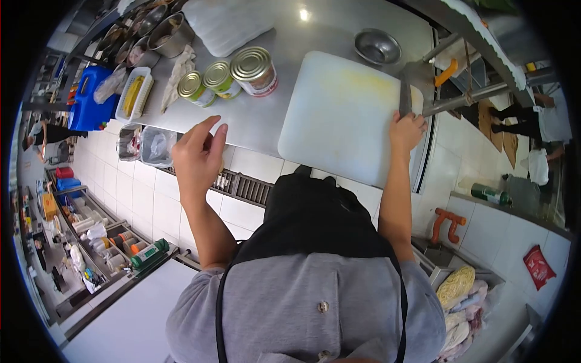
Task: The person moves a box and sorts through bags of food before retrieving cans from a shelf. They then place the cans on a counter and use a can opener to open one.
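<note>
Head view: the steel table (321, 30) ends along a near edge that runs across the front of the person's body, and its right edge falls away just past the working area. A white cutting board (339, 115) takes up the right part of the top. Its near side comes up to the table edge; whether it overhangs cannot be told. Bare steel shows between the board and the cans, and also beyond the board's far side, leaving room for movement. The right side is tighter, where a metal rail (466, 98) runs close to the board.

The knife (405, 94) is over the board near its right edge, blade directed away from the body. The right hand (408, 130) is closed around its handle. The left hand (198, 151) is raised at the near edge, fingers partly curled, thumb parted from the forefinger.

Directly forward of the left hand, three upright cans form a row and obstruct reach: a large can (253, 75), a middle can (222, 80) and a small can (196, 89). A metal bowl (378, 47) sits near the board's far right corner. Farther left are a crumpled cloth (180, 75), a white basket (145, 95) with yellow contents, and a blue jug (91, 103). Below the near edge are two lined bins (145, 151) and a floor grate (242, 189). Another person (538, 121) is visible well apart at right.
</note>
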Demonstrator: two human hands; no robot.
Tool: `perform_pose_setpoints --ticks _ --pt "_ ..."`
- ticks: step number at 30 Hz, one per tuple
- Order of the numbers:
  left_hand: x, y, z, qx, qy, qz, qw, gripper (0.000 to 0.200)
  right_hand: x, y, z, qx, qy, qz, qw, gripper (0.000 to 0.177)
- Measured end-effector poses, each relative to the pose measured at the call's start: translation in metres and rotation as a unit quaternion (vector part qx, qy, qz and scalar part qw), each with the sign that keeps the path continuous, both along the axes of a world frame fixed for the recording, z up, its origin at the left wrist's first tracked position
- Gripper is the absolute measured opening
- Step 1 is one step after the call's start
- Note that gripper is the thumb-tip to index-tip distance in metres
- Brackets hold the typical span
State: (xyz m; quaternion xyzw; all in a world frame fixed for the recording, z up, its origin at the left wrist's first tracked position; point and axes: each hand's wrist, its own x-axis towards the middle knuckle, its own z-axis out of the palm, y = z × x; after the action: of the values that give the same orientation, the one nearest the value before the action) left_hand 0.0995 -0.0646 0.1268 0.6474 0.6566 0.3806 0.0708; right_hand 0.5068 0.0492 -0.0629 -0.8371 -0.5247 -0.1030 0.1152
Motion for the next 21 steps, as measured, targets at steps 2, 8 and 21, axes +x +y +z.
perform_pose_setpoints --ticks 2,8,21 --pt "0.002 -0.004 0.000 -0.002 -0.002 0.015 1.000 0.018 0.003 -0.006 -0.001 0.022 -0.003 0.016 1.000 0.046" --pt "0.015 -0.025 -0.007 0.003 -0.007 0.049 0.999 0.018 0.006 -0.040 0.023 0.104 0.057 0.173 0.978 0.038" --pt "0.017 -0.047 -0.028 -0.028 0.023 0.061 0.997 0.019 -0.028 -0.105 0.047 0.062 0.232 0.363 0.901 0.011"
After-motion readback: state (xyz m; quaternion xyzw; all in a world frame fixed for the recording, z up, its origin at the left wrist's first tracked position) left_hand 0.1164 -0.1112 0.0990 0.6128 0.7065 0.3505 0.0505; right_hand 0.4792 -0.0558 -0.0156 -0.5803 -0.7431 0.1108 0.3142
